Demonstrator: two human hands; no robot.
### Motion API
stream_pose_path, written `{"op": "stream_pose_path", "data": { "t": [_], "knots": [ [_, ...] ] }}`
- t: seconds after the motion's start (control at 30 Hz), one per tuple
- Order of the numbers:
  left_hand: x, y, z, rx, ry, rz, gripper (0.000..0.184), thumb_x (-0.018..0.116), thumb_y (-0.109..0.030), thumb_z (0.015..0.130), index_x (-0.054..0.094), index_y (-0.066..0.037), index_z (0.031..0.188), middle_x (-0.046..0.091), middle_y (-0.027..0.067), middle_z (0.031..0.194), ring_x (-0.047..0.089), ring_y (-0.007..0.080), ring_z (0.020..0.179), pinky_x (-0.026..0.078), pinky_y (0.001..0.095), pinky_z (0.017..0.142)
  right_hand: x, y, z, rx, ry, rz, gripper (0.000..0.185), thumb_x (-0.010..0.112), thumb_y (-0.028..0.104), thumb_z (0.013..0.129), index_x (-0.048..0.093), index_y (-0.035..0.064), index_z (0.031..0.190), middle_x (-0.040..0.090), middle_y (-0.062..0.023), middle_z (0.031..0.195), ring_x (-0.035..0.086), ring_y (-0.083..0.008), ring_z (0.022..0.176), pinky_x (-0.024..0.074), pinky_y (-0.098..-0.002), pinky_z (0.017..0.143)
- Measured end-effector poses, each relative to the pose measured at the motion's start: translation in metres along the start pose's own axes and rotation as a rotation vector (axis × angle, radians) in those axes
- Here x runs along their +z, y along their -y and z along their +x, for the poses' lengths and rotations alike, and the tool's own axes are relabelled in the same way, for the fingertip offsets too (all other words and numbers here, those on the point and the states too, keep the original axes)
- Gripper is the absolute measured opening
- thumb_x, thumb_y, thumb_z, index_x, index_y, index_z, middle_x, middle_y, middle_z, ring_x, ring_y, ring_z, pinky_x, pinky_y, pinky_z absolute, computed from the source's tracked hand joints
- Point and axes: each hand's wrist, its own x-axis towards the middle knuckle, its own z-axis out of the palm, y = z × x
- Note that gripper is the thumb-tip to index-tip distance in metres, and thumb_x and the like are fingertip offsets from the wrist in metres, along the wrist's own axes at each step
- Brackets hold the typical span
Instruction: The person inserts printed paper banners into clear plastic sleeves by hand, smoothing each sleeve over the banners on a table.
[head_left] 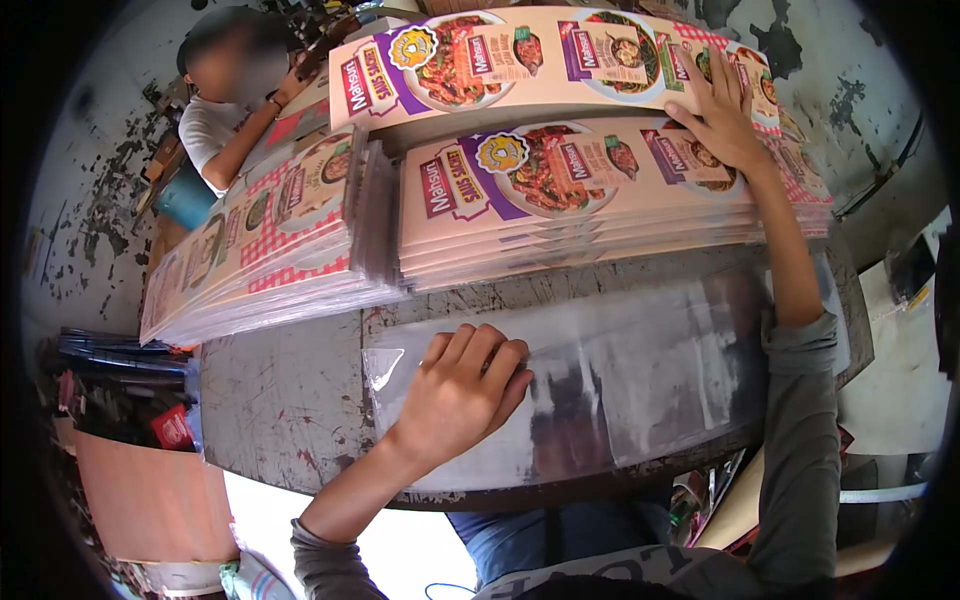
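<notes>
My left hand (462,390) rests over a long clear plastic sleeve (660,370) spread along the near side of the table. Its fingers are curled in and the tips are hidden, so what they grip, if anything, cannot be seen. Farther off, my right hand (718,118) lies with fingers spread on the right part of a long printed food banner (540,62) marked "Mahsun". That banner is slightly bowed, behind a stack of similar banners (580,200) in clear plastic. My right forearm passes over the stack's right end.
Another fanned stack of plastic-covered banners (250,235) stands on the left of the worn grey table (285,390). A person (225,120) sits beyond it at the far left. An orange-brown panel (155,495) and rolled dark material (120,350) are below left.
</notes>
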Motion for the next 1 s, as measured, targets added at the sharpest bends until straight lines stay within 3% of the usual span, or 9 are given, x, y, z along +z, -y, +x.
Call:
{"op": "stream_pose_path", "data": {
  "t": [0.1, 0.27, 0.5, 0.57, 0.67, 0.77, 0.9, 0.97, 1.0],
  "knots": [
    [-0.001, 0.0, 0.0, 0.002, 0.008, 0.009, 0.021, 0.068, -0.01, 0.07, 0.056, -0.005, 0.085, 0.052, 0.0066, 0.08, 0.053, 0.0232, 0.073, 0.04, 0.0331, 0.064, -0.007, 0.006, 0.006, 0.11, 0.081, 0.015, 0.065, 0.05, 0.055, 0.082, 0.031, 0.0229, 0.136, 0.021, -0.024, 0.14, 0.015, -0.0408, 0.131, 0.0077, -0.0583, 0.102],
    [0.0, 0.002, 0.0, 0.01, -0.01, -0.01, 0.02, 0.068, -0.01, 0.07, 0.056, -0.005, 0.085, 0.051, 0.0073, 0.079, 0.053, 0.0241, 0.073, 0.042, 0.034, 0.065, -0.002, 0.002, 0.028, 0.062, 0.009, 0.075, 0.056, 0.051, 0.052, 0.082, 0.042, 0.0165, 0.125, 0.022, -0.0192, 0.142, 0.019, -0.0371, 0.132, 0.0137, -0.0623, 0.1],
    [0.001, 0.005, 0.002, 0.024, -0.009, -0.077, 0.022, 0.068, -0.009, 0.069, 0.055, -0.005, 0.085, 0.051, 0.0083, 0.079, 0.054, 0.0254, 0.073, 0.042, 0.0352, 0.066, -0.01, 0.008, 0.051, 0.099, 0.142, 0.107, 0.071, 0.061, 0.056, 0.073, 0.038, 0.0113, 0.124, 0.025, -0.0169, 0.141, 0.019, -0.0353, 0.132, 0.0144, -0.0671, 0.097],
    [0.001, 0.005, 0.003, 0.025, -0.011, -0.074, 0.022, 0.068, -0.009, 0.069, 0.055, -0.005, 0.086, 0.051, 0.0083, 0.079, 0.054, 0.0254, 0.073, 0.042, 0.0352, 0.066, -0.014, 0.011, 0.053, 0.081, -0.003, 0.034, 0.087, 0.069, 0.059, 0.062, 0.035, 0.013, 0.128, 0.033, -0.0164, 0.134, 0.027, -0.0355, 0.127, 0.0156, -0.0665, 0.096],
    [0.001, 0.004, 0.003, 0.03, -0.007, -0.079, 0.022, 0.068, -0.01, 0.069, 0.055, -0.005, 0.087, 0.051, 0.0083, 0.079, 0.053, 0.0255, 0.073, 0.043, 0.0352, 0.065, -0.021, 0.016, 0.053, 0.094, 0.016, -0.116, 0.094, 0.072, 0.059, 0.055, 0.036, 0.014, 0.129, 0.039, -0.0139, 0.127, 0.032, -0.0343, 0.122, 0.0159, -0.0658, 0.097],
    [0.001, 0.004, 0.003, 0.036, -0.005, -0.077, 0.022, 0.068, -0.01, 0.07, 0.055, -0.005, 0.087, 0.051, 0.0084, 0.079, 0.053, 0.0256, 0.073, 0.043, 0.0353, 0.065, -0.036, 0.012, 0.06, 0.146, 0.202, -0.166, 0.091, 0.074, 0.058, 0.053, 0.041, 0.0136, 0.126, 0.044, -0.0142, 0.121, 0.036, -0.0326, 0.12, 0.0187, -0.066, 0.094],
    [-0.001, 0.005, 0.003, 0.049, -0.005, -0.073, 0.021, 0.068, -0.01, 0.07, 0.055, -0.005, 0.087, 0.051, 0.0088, 0.079, 0.053, 0.0258, 0.073, 0.042, 0.0354, 0.065, -0.046, 0.005, 0.064, 0.11, 0.188, -0.052, 0.084, 0.074, 0.056, 0.053, 0.047, 0.0112, 0.118, 0.052, -0.0158, 0.114, 0.044, -0.0316, 0.114, 0.0231, -0.0625, 0.092],
    [-0.001, 0.005, 0.003, 0.06, -0.014, -0.07, 0.02, 0.068, -0.009, 0.07, 0.056, -0.005, 0.085, 0.051, 0.0084, 0.078, 0.054, 0.0252, 0.072, 0.042, 0.0347, 0.064, -0.05, -0.003, 0.066, 0.039, 0.12, 0.021, 0.073, 0.075, 0.053, 0.054, 0.053, 0.0078, 0.108, 0.061, -0.0166, 0.095, 0.057, -0.0313, 0.096, 0.0337, -0.0524, 0.088],
    [0.0, 0.006, 0.003, 0.068, -0.021, -0.068, 0.018, 0.067, -0.009, 0.071, 0.056, -0.005, 0.084, 0.051, 0.008, 0.077, 0.054, 0.0247, 0.07, 0.042, 0.0341, 0.063, -0.058, -0.003, 0.067, 0.04, 0.12, 0.019, 0.073, 0.075, 0.053, 0.054, 0.053, 0.0078, 0.108, 0.061, -0.0166, 0.095, 0.057, -0.0313, 0.096, 0.0337, -0.0524, 0.088]
  ]
}}
